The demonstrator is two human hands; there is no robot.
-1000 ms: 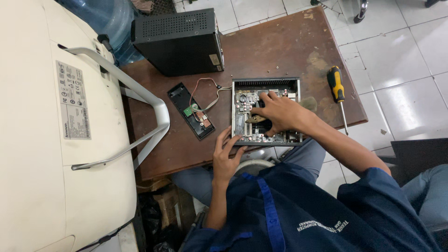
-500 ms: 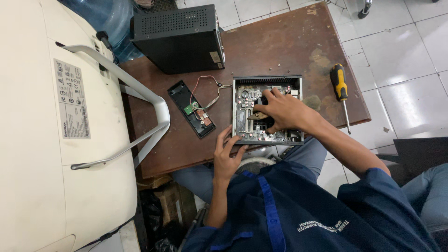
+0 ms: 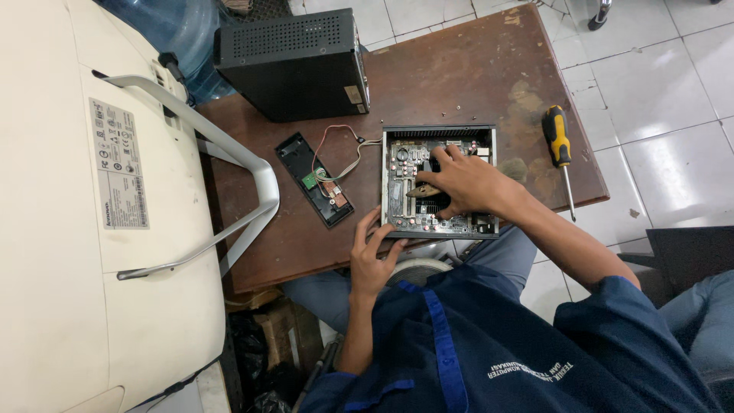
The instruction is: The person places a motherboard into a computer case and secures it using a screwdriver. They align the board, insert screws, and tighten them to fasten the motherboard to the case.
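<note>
Biggest thing in shot: the cream machine casing filling the nine o'clock side, its grey metal stand arching over the edge of the brown wooden table. At twelve o'clock sits the black perforated cover. Centre of the table, the opened small computer chassis, circuit board exposed, long axis running twelve to six, its near edge at the table's front rim. To its nine o'clock lies a narrow black panel angled eleven to five, joined to the chassis by thin wires. At three o'clock, apart from the chassis, a yellow-and-black screwdriver, tip pointing six.

Now the hands. The right hand is down inside the chassis, fingers curled over a dark part near the board's middle; whether they pinch it I cannot tell. The left hand braces the chassis's seven o'clock corner, fingers spread against the frame, clasping nothing. Right hand is nearer the board's centre.
</note>
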